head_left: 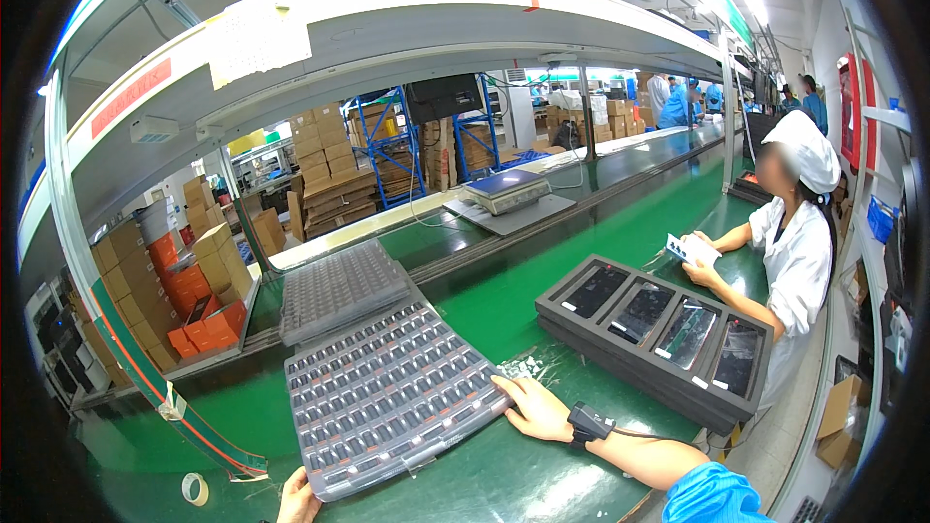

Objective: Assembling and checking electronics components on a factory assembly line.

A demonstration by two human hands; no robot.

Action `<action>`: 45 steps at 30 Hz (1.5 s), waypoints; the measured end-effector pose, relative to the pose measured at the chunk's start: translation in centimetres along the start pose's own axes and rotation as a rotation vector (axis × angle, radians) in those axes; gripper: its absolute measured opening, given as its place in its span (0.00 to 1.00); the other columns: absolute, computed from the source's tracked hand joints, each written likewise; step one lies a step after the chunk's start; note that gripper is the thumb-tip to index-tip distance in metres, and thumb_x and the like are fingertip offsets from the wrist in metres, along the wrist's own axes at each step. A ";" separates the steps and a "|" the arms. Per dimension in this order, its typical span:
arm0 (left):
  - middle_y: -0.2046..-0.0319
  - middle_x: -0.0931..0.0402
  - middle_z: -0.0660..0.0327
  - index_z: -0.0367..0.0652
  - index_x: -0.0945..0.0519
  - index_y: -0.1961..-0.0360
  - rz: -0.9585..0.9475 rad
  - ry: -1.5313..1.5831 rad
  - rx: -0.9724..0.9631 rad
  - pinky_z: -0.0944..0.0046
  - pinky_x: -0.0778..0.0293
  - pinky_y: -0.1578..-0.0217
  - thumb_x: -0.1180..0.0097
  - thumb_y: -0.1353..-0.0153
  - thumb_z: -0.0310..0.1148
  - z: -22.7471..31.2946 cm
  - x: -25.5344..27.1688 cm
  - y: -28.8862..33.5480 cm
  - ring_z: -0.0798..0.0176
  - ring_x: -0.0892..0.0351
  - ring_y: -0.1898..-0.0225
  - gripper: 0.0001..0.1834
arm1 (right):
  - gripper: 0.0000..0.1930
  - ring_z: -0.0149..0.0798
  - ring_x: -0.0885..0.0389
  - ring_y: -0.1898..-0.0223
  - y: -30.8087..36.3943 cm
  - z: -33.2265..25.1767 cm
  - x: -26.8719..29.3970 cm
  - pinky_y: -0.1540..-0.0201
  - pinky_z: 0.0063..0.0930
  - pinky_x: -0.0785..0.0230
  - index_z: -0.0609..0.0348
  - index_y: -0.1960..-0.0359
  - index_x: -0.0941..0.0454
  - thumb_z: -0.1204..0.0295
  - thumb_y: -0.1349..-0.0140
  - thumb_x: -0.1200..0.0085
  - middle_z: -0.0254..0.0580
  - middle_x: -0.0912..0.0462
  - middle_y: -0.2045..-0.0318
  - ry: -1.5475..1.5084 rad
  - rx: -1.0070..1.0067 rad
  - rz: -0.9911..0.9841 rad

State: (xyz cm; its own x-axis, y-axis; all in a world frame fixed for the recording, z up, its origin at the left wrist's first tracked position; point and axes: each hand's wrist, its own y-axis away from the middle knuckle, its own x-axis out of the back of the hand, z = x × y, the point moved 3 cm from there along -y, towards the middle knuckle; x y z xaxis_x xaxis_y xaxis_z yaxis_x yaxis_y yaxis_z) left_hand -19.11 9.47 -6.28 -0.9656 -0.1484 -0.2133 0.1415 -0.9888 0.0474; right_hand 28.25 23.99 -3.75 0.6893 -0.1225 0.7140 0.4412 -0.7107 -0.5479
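A plastic tray (424, 461), filled with rows of small dark parts, lies at an angle on the green workbench in front of me. My right hand (538, 411) grips its right edge, thumb on top and fingers curled at the rim. At its near left corner my left hand (298, 500) is closed on the edge, partly cut off by the picture's lower border. Just beyond, a stack of similar trays (339, 289) overlaps the far end of this one. Right of the held tray stands a black foam tray (628, 360) with several dark-screened devices in its slots.
A roll of tape (195, 489) lies at the near left. Beyond the trays, a scale (504, 192) sits on a grey board. At the right a co-worker (799, 242) in white holds a white-and-blue item. A shelf (407, 15) spans overhead; its post (131, 373) stands left.
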 end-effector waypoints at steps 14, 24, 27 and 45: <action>0.44 0.21 0.55 0.34 0.28 0.37 -0.001 0.014 0.026 0.62 0.25 0.44 0.49 0.32 0.24 0.4 -0.3 0.0 0.60 0.21 0.45 0.22 | 0.34 0.57 0.26 0.49 -0.2 -0.2 0.1 0.42 0.44 0.32 0.60 0.30 0.40 0.74 0.40 0.44 0.59 0.25 0.51 0.017 -0.002 -0.001; 0.45 0.21 0.56 0.34 0.28 0.37 0.012 0.012 0.011 0.64 0.24 0.47 0.50 0.32 0.24 0.4 -0.4 0.1 0.61 0.21 0.46 0.22 | 0.34 0.56 0.26 0.49 -0.1 -0.2 0.0 0.42 0.44 0.32 0.60 0.30 0.39 0.74 0.40 0.44 0.59 0.26 0.52 0.018 0.011 0.011; 0.45 0.21 0.56 0.34 0.28 0.37 0.012 0.006 0.013 0.64 0.24 0.47 0.50 0.32 0.24 0.1 -0.1 -0.1 0.61 0.21 0.46 0.22 | 0.34 0.56 0.26 0.50 -0.2 -0.1 0.0 0.42 0.44 0.32 0.60 0.30 0.39 0.74 0.40 0.44 0.59 0.26 0.52 0.018 0.005 0.004; 0.46 0.21 0.56 0.35 0.26 0.39 -0.020 0.001 0.007 0.64 0.25 0.46 0.50 0.32 0.23 0.7 -0.6 -0.1 0.61 0.21 0.46 0.20 | 0.34 0.57 0.26 0.51 -0.3 -0.3 0.2 0.43 0.45 0.31 0.63 0.32 0.38 0.75 0.42 0.44 0.61 0.25 0.52 0.010 0.026 0.023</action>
State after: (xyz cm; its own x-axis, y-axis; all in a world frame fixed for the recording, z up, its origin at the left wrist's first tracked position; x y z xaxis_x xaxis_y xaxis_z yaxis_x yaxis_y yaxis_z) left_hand -18.68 9.63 -5.50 -0.9681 -0.1287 -0.2149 0.1207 -0.9914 0.0501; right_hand 28.05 23.92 -3.35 0.6937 -0.1457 0.7054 0.4402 -0.6894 -0.5753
